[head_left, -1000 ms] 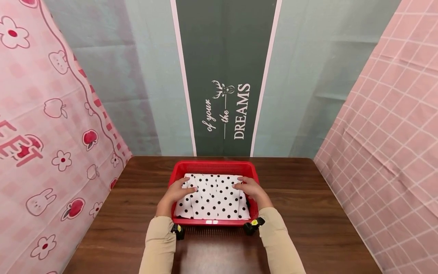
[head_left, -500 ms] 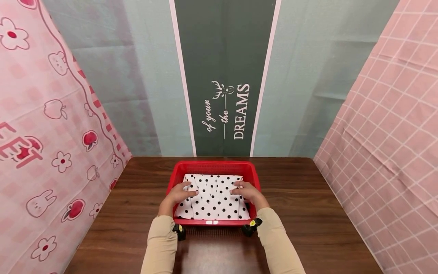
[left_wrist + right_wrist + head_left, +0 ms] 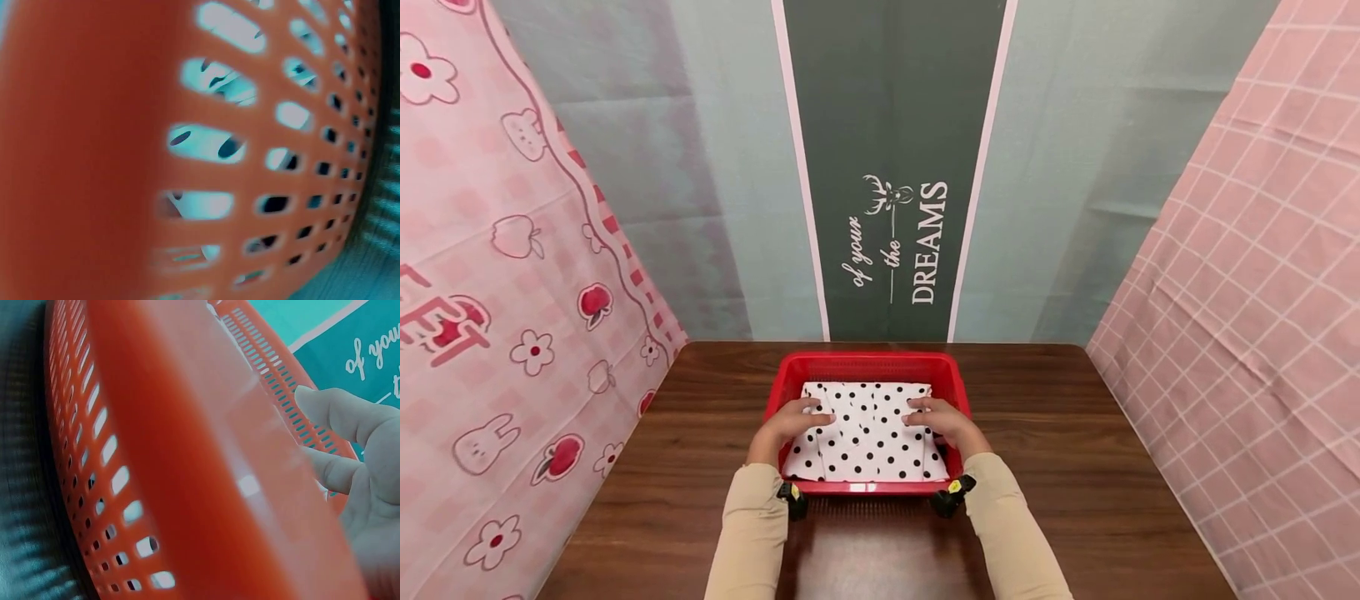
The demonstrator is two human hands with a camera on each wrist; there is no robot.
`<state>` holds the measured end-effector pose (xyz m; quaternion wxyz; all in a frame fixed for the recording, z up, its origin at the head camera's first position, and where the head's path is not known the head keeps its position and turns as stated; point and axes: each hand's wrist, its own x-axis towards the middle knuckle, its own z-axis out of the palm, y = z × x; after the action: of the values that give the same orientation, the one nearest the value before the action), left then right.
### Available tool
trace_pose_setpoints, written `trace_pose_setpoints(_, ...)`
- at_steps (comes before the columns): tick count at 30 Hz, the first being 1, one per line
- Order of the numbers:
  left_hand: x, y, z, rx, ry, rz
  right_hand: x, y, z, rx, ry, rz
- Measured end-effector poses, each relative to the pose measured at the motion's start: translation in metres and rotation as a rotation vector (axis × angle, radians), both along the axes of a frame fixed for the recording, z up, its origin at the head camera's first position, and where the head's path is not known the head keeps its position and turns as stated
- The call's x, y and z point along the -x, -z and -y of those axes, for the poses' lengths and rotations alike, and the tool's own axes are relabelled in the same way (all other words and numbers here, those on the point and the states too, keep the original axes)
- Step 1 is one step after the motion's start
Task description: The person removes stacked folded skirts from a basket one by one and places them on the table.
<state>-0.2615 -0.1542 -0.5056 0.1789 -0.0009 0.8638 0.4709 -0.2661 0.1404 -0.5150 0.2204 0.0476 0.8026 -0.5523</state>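
Observation:
A folded white cloth with black dots [image 3: 868, 442] lies inside a red plastic basket [image 3: 872, 487]. Over its left side is my left hand [image 3: 786, 427], with thumb and fingers loosely extended on or just above the cloth. My right hand [image 3: 951, 423] is placed likewise at the right side, its thumb and a finger [image 3: 334, 469] held apart in the right wrist view. Neither hand visibly pinches the cloth. The left wrist view is filled by the basket's perforated wall [image 3: 250, 175], with dotted cloth showing through the holes; the left hand is hidden there.
The basket stands on a brown wooden table [image 3: 1045, 467]. Behind it hangs a green and grey curtain [image 3: 895, 125] with lettering. Pink patterned cloths hang at the left [image 3: 550, 333] and right [image 3: 1240, 292]. Something dark shows beside the cloth at the basket's right.
Both hands have shifted slightly inward and toward the near side over the cloth, mostly in the first half second. The basket and cloth stay in place.

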Motion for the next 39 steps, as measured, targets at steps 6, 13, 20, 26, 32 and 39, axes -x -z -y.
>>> trace_pose_setpoints(6, 0.002, -0.005, 0.001, -0.044, 0.048, 0.056, 0.001, 0.002, -0.004, 0.051, -0.019, -0.001)
trace_pose_setpoints(13, 0.004, -0.005, 0.003, -0.058, 0.075, 0.052, 0.001, 0.0, -0.006, 0.165, -0.035, 0.044)
trace_pose_setpoints(20, 0.007, -0.013, 0.007, -0.096, 0.122, 0.062, 0.002, 0.003, -0.005, 0.26, -0.069, 0.067)
trace_pose_setpoints(26, 0.011, -0.011, 0.011, -0.116, 0.149, 0.073, 0.002, 0.002, -0.004, 0.258, -0.066, 0.048)
trace_pose_setpoints(32, 0.012, -0.006, 0.013, -0.141, 0.176, 0.05, 0.002, 0.003, -0.003, 0.258, -0.058, 0.014)
trace_pose_setpoints(39, 0.008, -0.006, 0.013, -0.125, 0.158, 0.017, 0.001, 0.007, -0.003, 0.268, -0.031, -0.038)
